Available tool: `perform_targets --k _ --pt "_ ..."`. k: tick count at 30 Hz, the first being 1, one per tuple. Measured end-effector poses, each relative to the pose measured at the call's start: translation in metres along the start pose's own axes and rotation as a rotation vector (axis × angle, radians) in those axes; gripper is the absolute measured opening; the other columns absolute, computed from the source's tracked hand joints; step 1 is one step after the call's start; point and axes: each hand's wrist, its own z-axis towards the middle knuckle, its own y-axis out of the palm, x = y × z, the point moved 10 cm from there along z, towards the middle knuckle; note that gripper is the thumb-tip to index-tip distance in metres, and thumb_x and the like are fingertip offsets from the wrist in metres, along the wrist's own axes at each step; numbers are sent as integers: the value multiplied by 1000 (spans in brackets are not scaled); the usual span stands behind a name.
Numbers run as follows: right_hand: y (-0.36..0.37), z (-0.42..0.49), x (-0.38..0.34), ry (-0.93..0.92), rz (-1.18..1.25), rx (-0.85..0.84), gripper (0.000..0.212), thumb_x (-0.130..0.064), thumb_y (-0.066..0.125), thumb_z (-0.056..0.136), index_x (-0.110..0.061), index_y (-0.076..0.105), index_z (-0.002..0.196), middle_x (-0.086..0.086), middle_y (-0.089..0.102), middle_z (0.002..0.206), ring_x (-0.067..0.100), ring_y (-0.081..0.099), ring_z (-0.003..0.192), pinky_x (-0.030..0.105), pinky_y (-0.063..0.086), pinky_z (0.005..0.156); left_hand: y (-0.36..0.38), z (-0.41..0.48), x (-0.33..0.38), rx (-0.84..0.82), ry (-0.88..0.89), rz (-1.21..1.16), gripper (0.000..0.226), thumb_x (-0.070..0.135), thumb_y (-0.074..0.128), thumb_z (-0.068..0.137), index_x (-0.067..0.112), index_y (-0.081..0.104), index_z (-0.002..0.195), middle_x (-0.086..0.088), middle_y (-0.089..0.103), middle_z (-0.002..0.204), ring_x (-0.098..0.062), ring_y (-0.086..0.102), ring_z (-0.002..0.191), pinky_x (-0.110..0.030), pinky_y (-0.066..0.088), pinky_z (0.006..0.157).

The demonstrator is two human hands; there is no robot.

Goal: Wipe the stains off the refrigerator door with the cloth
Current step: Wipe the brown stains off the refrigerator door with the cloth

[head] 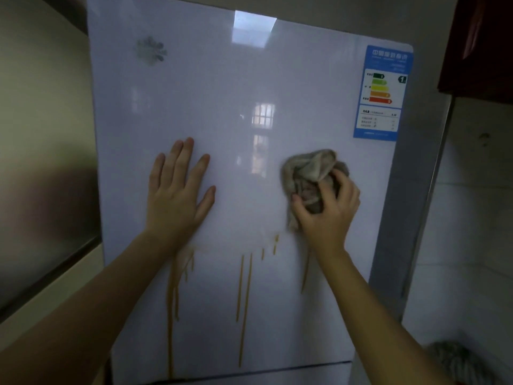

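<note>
Head view. The refrigerator door (pixel 236 87) is white and glossy and fills the centre of the frame. The left hand (pixel 177 190) lies flat against the door, fingers straight and slightly spread, holding nothing. The right hand (pixel 327 209) grips a bunched grey-beige cloth (pixel 308 173), fingers curled round its lower part; the cloth is pressed to the door, most of it showing above and left of the hand. The two hands are level with each other and well apart, with bare door between them. The stains (pixel 244 295) are yellow-brown drip streaks running down the door below both hands; one streak starts just under the left wrist, short ones just below the cloth. An energy label (pixel 383 93) sits at the door's upper right, a faded round sticker (pixel 151 50) at its upper left.
</note>
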Motion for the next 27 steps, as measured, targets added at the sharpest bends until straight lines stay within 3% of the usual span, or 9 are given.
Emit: perform_targets --k 5,9,12,17,21,23,27 --pt "11 40 -26 55 38 25 55 -39 79 83 -19 66 132 13 52 143 31 43 131 42 37 107 0 0 0 -1 -12 -9 55 39 48 101 12 46 149 -18 30 164 -34 27 153 -54 24 124" --pt "28 7 -67 -118 45 -62 53 -38 80 81 -17 69 128 14 55 141 34 48 128 45 40 104 0 0 1 7 4 -2 55 41 47 102 12 46 149 -18 30 164 -34 28 153 -53 23 124" --pt "24 -24 -56 -201 30 -96 49 -39 79 81 -13 72 123 16 58 138 34 50 127 45 41 103 -1 0 0 5 14 8 55 41 46 102 12 46 149 -17 30 164 -34 28 153 -52 23 124" --pt "-6 1 9 -46 -20 -55 53 -41 75 83 -13 68 128 15 53 141 34 46 130 43 36 107 0 1 0 6 20 -1 56 41 47 102 12 46 149 -17 30 164 -35 29 152 -52 23 124" --pt "-10 39 12 -7 -33 -29 55 -36 79 83 -17 65 132 13 52 143 32 45 130 42 35 108 0 0 0 29 4 0 55 40 48 101 11 48 148 -17 31 163 -35 30 152 -54 25 123" --pt "0 37 -3 -103 -26 -69 54 -35 81 82 -17 66 130 13 52 142 34 47 129 43 36 108 0 -1 0 29 6 -1 55 39 48 101 11 48 148 -17 30 164 -35 30 152 -54 25 123" --pt "21 0 -46 -630 -17 -251 47 -40 77 86 -17 70 126 16 62 136 38 55 123 52 46 100 -1 0 0 21 15 1 56 40 48 101 12 47 148 -17 30 164 -35 30 152 -52 23 124"
